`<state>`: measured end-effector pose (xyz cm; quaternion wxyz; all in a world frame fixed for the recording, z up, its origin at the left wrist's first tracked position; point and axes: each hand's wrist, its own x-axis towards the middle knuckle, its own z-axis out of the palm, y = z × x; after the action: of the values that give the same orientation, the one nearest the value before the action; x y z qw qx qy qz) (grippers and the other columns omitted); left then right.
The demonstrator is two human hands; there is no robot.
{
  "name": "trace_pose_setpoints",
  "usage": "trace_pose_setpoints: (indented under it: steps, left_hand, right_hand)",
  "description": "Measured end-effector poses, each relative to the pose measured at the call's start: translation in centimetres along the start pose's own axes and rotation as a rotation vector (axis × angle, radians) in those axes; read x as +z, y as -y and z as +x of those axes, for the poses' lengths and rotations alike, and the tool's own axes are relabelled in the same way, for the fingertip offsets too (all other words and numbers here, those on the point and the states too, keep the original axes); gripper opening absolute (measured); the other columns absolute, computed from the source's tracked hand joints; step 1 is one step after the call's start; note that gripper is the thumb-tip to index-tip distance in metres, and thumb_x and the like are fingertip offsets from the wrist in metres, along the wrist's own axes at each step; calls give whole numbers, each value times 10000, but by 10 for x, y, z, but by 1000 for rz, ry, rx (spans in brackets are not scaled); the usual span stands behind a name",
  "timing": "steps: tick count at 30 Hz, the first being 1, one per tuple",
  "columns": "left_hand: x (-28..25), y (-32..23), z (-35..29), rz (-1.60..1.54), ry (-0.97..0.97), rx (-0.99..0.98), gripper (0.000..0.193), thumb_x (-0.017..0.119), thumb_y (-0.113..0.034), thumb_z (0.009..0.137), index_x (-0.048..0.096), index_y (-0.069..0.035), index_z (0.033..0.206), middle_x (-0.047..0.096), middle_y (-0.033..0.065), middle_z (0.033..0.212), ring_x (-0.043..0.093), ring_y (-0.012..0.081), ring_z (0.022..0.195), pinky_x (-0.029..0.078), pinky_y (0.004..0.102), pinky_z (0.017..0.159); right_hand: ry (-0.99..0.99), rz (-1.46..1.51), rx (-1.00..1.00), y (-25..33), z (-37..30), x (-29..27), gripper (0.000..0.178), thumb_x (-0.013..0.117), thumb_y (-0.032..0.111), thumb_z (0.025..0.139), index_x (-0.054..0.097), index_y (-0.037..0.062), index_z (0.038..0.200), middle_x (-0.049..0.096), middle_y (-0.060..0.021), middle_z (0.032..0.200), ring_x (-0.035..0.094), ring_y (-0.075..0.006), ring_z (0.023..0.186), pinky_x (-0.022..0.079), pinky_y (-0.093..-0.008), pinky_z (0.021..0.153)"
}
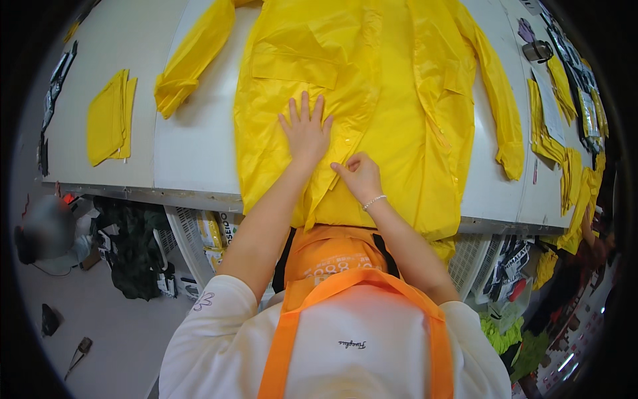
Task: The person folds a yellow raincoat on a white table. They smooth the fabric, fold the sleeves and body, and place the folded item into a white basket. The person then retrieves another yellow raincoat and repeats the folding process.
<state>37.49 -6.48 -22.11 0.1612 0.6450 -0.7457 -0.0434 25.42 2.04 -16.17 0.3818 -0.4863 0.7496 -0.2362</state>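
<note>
A yellow coat (402, 126) is spread beneath both hands on a white table (196, 149). The left hand (306, 132) is laid flat, fingers fanned toward a pocket flap (292, 68) just beyond; the right hand (360, 177), nearer the body, is held curled at the coat's front edge (350, 146). Whether cloth is pinched there cannot be told.

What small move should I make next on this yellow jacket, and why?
Perhaps use your right hand to ease the front edge straight: it is at that edge, the yellow jacket lies open and creased, and your left hand, spread flat on the panel, could steady it.
</note>
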Motion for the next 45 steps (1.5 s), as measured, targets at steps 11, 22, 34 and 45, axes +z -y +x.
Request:
trace_pose_setpoints:
  steps: [11,22,34,45]
  left_hand:
    - [-10,-36,-5,-72,-94,-101,540,515,-422,868,436,-147,1327,288,135,1441,246,331,1326,184,550,1046]
    - [-127,-80,-117,-1139,141,-480,276,531,-267,915,591,-16,1012,618,46,841,553,106,620,434,232,520]
    - [-138,-117,-131,-561,211,-493,302,698,-257,794,603,30,774,558,59,583,521,105,541,428,230,521]
    - [-89,-95,-91,-1119,336,-475,282,543,-198,891,593,45,758,545,38,607,463,112,530,383,278,511]
  right_hand:
    - [193,157,18,-18,-11,6,276,715,182,709,551,-36,755,565,-111,640,531,-204,566,440,-300,554]
    - [-14,78,-677,-7,-55,-70,226,543,9,761,560,33,986,572,-181,874,587,-363,797,478,-425,657]
    - [-5,-243,-714,-23,-73,-99,328,535,-11,740,555,-8,1067,471,-230,1159,545,-368,965,487,-392,773]
    - [225,392,-455,-48,-105,-99,186,524,16,862,533,-61,1031,543,-167,1100,591,-229,937,516,-279,692]
